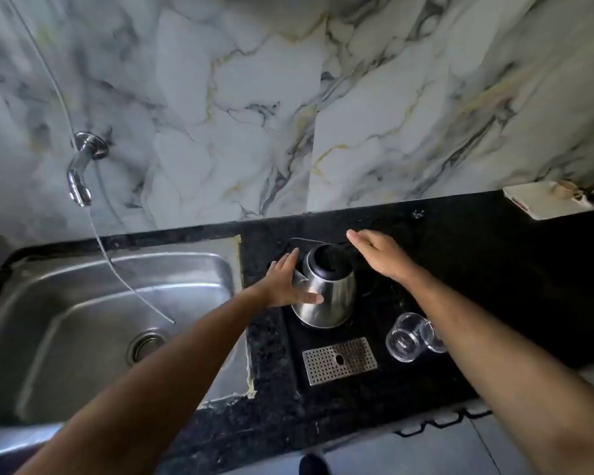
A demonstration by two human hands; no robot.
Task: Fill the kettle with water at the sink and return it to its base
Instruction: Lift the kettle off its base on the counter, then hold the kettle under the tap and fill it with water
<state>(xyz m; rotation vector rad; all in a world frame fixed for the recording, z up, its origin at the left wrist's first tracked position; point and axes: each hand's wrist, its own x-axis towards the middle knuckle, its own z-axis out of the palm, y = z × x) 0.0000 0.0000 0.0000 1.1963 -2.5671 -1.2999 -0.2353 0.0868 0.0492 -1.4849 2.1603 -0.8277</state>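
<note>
A steel kettle (pixel 333 296) with a black lid stands upright on its black base tray (pixel 367 320) on the dark counter, right of the sink. My left hand (pixel 288 286) lies flat against the kettle's left side, fingers spread, thumb across its front. My right hand (pixel 381 255) hovers open just right of and behind the lid, fingers stretched out, holding nothing. The steel sink (pixel 93 323) lies at the left, with a chrome tap (pixel 81 173) on the marble wall above it.
A perforated metal drip grate (pixel 340 361) sits in the tray in front of the kettle. Two clear glasses (pixel 408 337) lie right of it under my right forearm. A thin tube (pixel 127 286) hangs into the sink. A white box (pixel 546 200) rests at the back right.
</note>
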